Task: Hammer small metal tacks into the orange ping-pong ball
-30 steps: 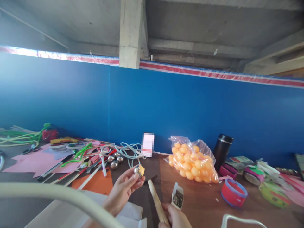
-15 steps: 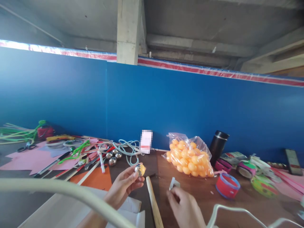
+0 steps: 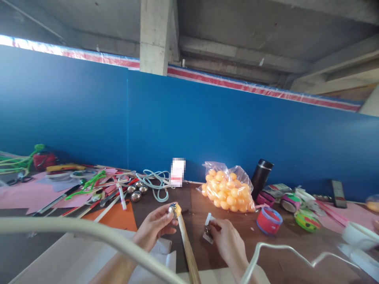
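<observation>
- The left hand (image 3: pixel 155 228) is raised just above the desk (image 3: pixel 266 252), its fingers pinching an orange ball (image 3: pixel 177 209) with a silvery piece on its near side.
- The right hand (image 3: pixel 226 238) rests at a small white box (image 3: pixel 208 232) of dark metal bits. Its fingers are bunched at the box's mouth, but I cannot tell whether they grip anything.
- A wooden handle (image 3: pixel 186 248) lies between the hands.
- Risks: the light, round ball could slip from so slight a pinch and roll away, and a nudge could tip the box and scatter its bits.

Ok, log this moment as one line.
left hand: pinches orange ball | right hand: fingertips at small white box | wooden stick: lying between hands | bag of orange balls: behind
</observation>
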`<state>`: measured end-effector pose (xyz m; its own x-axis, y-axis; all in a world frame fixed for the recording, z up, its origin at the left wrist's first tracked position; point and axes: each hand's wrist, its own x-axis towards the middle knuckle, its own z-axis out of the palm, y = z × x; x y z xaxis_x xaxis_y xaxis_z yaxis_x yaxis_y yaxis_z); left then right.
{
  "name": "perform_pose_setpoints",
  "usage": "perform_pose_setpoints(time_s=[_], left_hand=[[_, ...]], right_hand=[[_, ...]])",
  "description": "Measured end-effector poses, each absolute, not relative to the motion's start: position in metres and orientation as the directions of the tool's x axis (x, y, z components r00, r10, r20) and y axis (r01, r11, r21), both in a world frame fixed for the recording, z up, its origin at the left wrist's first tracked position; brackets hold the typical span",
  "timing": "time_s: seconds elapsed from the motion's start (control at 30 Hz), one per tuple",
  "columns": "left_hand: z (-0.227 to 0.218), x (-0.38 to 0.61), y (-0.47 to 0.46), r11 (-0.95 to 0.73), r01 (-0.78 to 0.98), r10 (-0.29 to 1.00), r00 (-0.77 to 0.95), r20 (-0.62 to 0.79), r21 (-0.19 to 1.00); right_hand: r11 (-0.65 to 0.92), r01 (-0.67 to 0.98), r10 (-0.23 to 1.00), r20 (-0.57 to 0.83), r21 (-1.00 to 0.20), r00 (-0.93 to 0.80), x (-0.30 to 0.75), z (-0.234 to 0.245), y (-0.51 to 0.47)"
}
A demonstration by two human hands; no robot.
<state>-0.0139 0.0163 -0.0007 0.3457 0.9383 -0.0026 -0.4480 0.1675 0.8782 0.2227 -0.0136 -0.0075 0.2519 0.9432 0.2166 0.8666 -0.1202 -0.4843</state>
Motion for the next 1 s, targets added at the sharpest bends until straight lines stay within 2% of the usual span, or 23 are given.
perform_pose_setpoints(time_s=[0.2, 0.73, 1.0], left_hand=[[-0.007, -0.013, 0.018, 0.144, -0.437, 0.928, 0.37, 0.032, 0.888], [0.004, -0.006, 0.011, 0.143, -0.411, 0.951, 0.31, -0.009, 0.9], [-0.01, -0.005, 0.019, 0.142, -0.425, 0.949, 0.315, -0.001, 0.894]], right_hand=[[-0.153, 0.914, 0.955, 0.182, -0.377, 0.235, 0.222, -0.01, -0.011], [-0.118, 0.931, 0.954, 0.22, -0.344, 0.202, 0.225, -0.024, -0.002], [-0.088, 0.942, 0.956, 0.237, -0.324, 0.171, 0.224, -0.025, -0.003]])
